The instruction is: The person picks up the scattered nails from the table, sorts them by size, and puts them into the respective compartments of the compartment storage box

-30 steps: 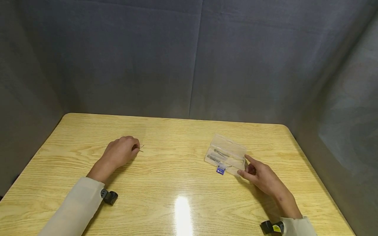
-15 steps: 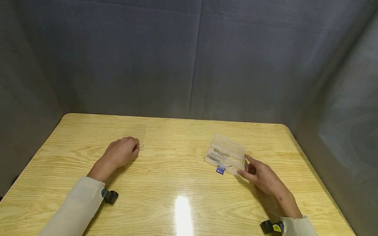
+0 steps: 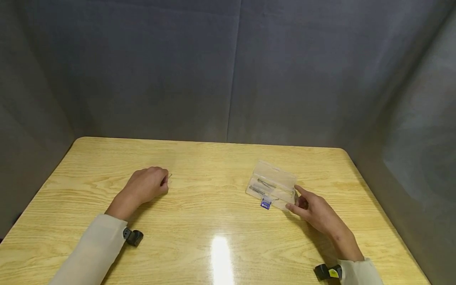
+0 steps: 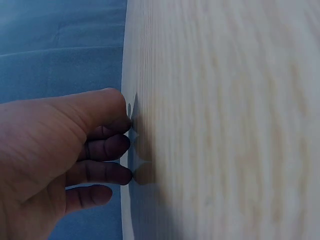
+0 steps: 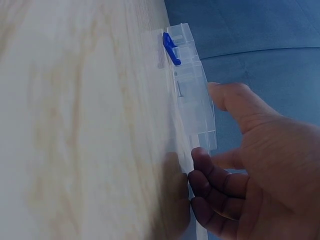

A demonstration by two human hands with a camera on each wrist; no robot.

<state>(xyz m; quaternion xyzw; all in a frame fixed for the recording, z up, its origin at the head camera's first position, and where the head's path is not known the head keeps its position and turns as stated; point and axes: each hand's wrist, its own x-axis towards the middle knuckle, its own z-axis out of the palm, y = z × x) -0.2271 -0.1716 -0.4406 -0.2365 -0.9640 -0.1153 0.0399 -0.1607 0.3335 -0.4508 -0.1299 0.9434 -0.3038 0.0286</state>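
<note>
My left hand (image 3: 146,185) rests low on the table's left half with its fingers curled down. Thumb and index finger appear to pinch a thin, nail-like metal piece (image 3: 170,175), whose tip pokes out past them. In the left wrist view the fingertips of the left hand (image 4: 65,145) touch the wood, and the piece is mostly hidden. A clear plastic box (image 3: 274,174) lies with its lid raised on the right, holding several long thin metal nails or screws (image 3: 265,184). My right hand (image 3: 318,213) grips the box's right end between thumb and fingers.
A blue latch (image 3: 265,204) juts from the box's front edge. The wood-grain table (image 3: 199,221) ends at a grey cloth curtain (image 3: 160,79) behind and at the sides. Each wrist wears a small black camera (image 3: 133,237).
Less of the thin metal piece shows beyond the left fingers, which have closed in over it slightly. The right hand and the box hold their place on the table.
</note>
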